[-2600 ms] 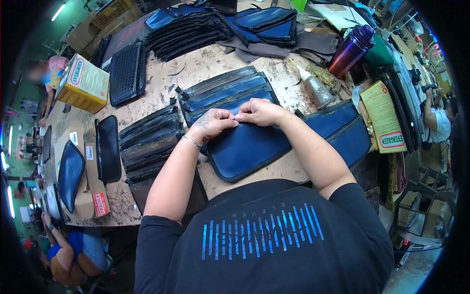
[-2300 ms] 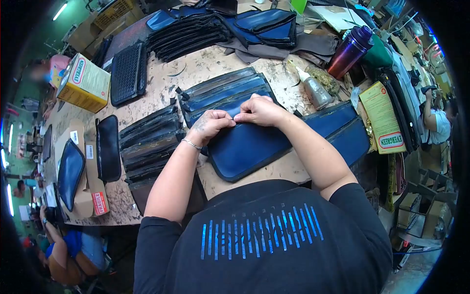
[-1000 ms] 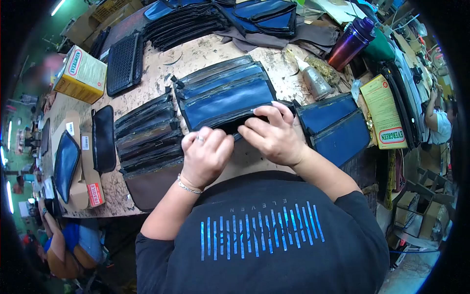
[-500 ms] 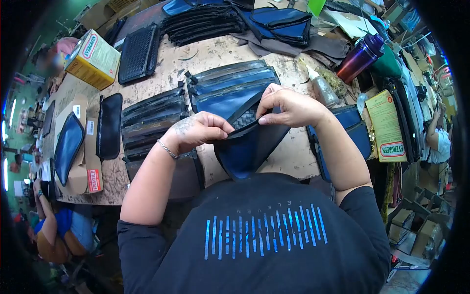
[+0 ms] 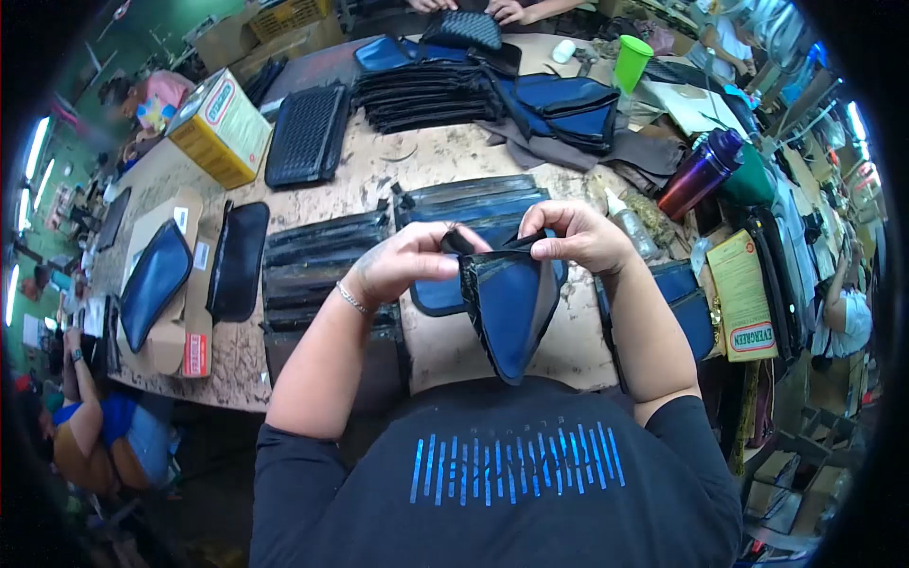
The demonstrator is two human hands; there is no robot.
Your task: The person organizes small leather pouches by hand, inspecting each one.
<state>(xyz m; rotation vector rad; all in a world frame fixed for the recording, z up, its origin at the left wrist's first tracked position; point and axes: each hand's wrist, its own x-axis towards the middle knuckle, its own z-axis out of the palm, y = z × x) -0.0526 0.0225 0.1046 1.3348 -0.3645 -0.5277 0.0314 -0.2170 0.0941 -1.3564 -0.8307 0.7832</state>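
A blue pouch piece [image 5: 512, 327] with black edging hangs between my hands, its narrow end pointing down toward my shirt. My left hand [image 5: 402, 267] is closed on its upper left corner, where a dark flap curls up between the fingers. At the upper right edge, my right hand [image 5: 589, 239] pinches the black border between thumb and fingers. Behind the held piece lie overlapping blue panels with black edges [image 5: 473, 194], partly covered by my hands. To the left of my left hand is a row of dark overlapping panels [image 5: 327, 251].
A yellow Evergreen box [image 5: 220, 130], a black woven panel [image 5: 306, 137] and a stack of black pieces [image 5: 426, 97] stand farther back. A purple bottle [image 5: 701, 172] and glue bottle [image 5: 632, 225] are on the right. Another person's hands [image 5: 508, 11] hold a woven piece at the far edge.
The held pouch piece has turned, hiding the woven side and showing a blue face with its black edge. Both hands have shifted right. A co-worker's hands now show at the far edge.
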